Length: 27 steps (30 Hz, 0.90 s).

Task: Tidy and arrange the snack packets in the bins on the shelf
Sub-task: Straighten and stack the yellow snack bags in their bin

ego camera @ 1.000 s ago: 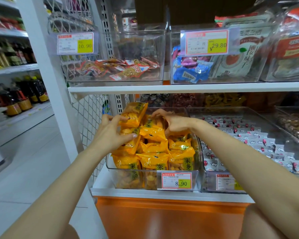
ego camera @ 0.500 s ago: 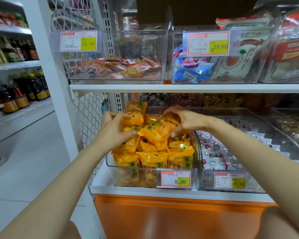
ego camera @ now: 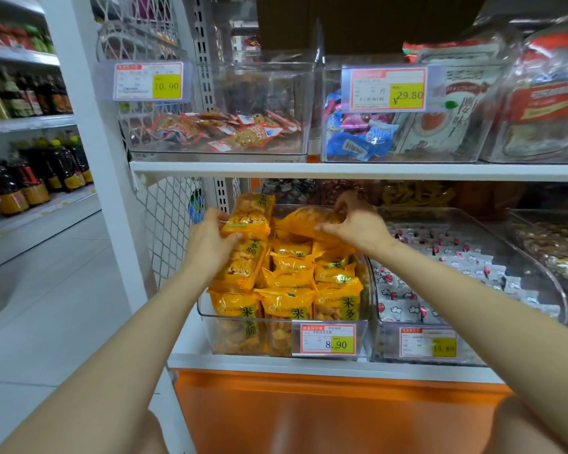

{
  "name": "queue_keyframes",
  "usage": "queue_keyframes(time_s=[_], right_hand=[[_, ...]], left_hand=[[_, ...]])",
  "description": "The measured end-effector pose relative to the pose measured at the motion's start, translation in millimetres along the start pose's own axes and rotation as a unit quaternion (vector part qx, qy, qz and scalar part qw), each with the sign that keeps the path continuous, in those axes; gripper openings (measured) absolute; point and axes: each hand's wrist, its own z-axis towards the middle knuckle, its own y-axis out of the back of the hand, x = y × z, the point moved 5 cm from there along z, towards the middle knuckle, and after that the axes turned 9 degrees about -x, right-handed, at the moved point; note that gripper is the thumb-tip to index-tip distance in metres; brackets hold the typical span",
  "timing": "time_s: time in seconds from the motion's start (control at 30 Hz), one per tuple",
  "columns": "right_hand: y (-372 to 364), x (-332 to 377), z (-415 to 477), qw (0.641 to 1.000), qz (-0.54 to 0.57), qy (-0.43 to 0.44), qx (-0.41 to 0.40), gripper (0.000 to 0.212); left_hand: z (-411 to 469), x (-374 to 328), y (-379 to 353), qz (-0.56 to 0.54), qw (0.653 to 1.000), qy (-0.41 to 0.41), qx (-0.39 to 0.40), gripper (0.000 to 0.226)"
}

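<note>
Yellow snack packets point(ego camera: 289, 303) fill the clear bin point(ego camera: 207, 317) at the lower centre of the frame, on the white shelf board point(ego camera: 276, 360), standing in three columns that run from the front wall to the back. Two of them are raised above the rows at the far end. The left hand point(ego camera: 207, 247) grips the upright packet point(ego camera: 250, 216) by its lower left edge, thumb across the front and fingers curled behind. That packet's long axis runs up and down, in line with the left column just below it. The right hand point(ego camera: 358, 229) pinches the sideways packet point(ego camera: 305, 222) at its right end, fingers hooked over the top edge and thumb underneath. The bag stretches away to the left of those fingers, its long axis lying across the frame and tilted slightly down to the left. It hovers over the back of the middle and right columns, and its free end comes close to the upright packet; whether the two touch I cannot tell. The right hand is plainly the nearer one to it. The coming move most likely turns on that crosswise lie: judging by the rows, the bag needs about a quarter turn to stand like its neighbours before it goes down at the back of the middle column.
</note>
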Motion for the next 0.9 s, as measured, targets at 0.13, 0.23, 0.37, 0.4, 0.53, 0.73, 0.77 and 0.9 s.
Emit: queue_keyframes(time_s=[0.13, 0.23, 0.37, 0.4, 0.53, 0.73, 0.77, 0.9], right_hand=[[-10, 15, 1, 0.981, 0.019, 0.001, 0.195, 0.072], [-5, 18, 1, 0.968, 0.0, 0.032, 0.249, 0.075], [-5, 21, 3, 0.987, 0.017, 0.071, 0.146, 0.046], [-7, 22, 4, 0.989, 0.031, 0.069, 0.129, 0.042], [-12, 20, 14, 0.994, 0.064, 0.038, 0.074, 0.036], [-32, 24, 13, 0.998, 0.024, 0.028, 0.057, 0.039], [-38, 26, 11, 0.996, 0.013, 0.034, 0.076, 0.037], [-46, 29, 9, 0.988, -0.076, 0.091, 0.099, 0.038]], left_hand=[[7, 8, 0, -0.005, 1.0, 0.021, -0.019, 0.02], [9, 8, -1, 0.005, 1.0, 0.009, -0.014, 0.016], [8, 5, 4, -0.02, 0.999, -0.002, -0.029, 0.026], [8, 6, 6, -0.032, 0.999, 0.002, -0.032, 0.028], [5, 11, 16, -0.082, 0.996, 0.023, -0.032, 0.028], [-2, 16, 31, -0.106, 0.993, 0.048, -0.026, 0.027], [-3, 16, 33, -0.112, 0.992, 0.051, -0.025, 0.027], [-5, 15, 40, -0.134, 0.988, 0.066, -0.028, 0.026]])
